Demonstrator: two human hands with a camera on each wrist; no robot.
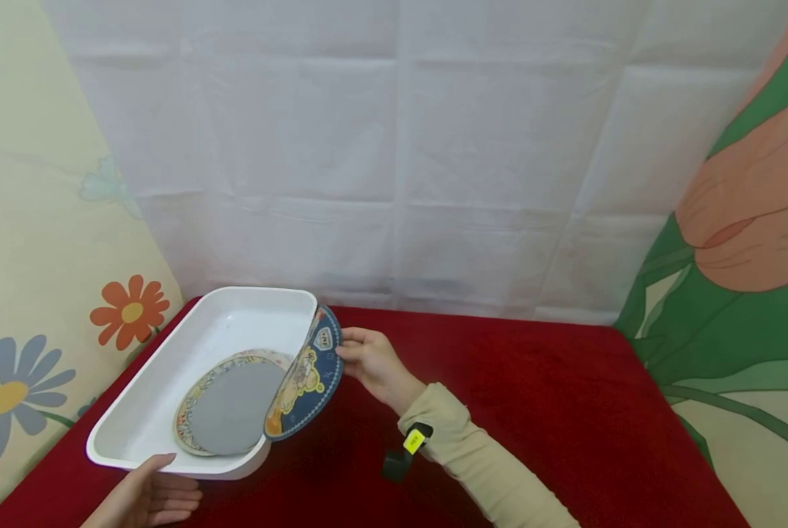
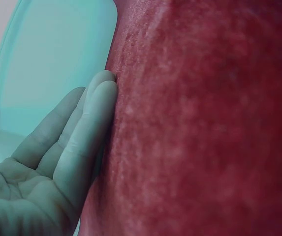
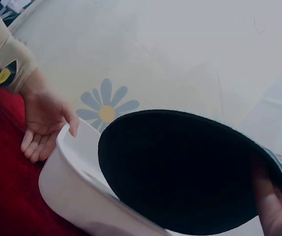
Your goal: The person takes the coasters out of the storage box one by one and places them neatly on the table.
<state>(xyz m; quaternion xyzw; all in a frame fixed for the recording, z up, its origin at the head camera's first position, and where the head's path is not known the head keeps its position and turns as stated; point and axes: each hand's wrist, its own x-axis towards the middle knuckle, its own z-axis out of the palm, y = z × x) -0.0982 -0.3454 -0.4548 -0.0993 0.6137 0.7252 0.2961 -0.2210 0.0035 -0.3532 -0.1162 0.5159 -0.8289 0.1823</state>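
Note:
My right hand [image 1: 382,365] pinches the edge of a round blue mat [image 1: 309,385] with a yellow-outlined cartoon print. It is tilted over the right rim of a white basin [image 1: 133,400], and its black underside fills the middle of the right wrist view. In the basin lies a second round mat [image 1: 232,411], grey with a flowery border, partly hidden by the blue one. My left hand [image 1: 149,493] is at the basin's near left corner, thumb over the rim and fingers stretched out below it on the outer side.
The basin stands at the left of a table with a red cloth [image 1: 532,411]. A white sheet [image 1: 400,147] hangs behind it, and a wall with painted flowers [image 1: 11,396] rises at the left. Green and pink painted leaves and petals cover the right side.

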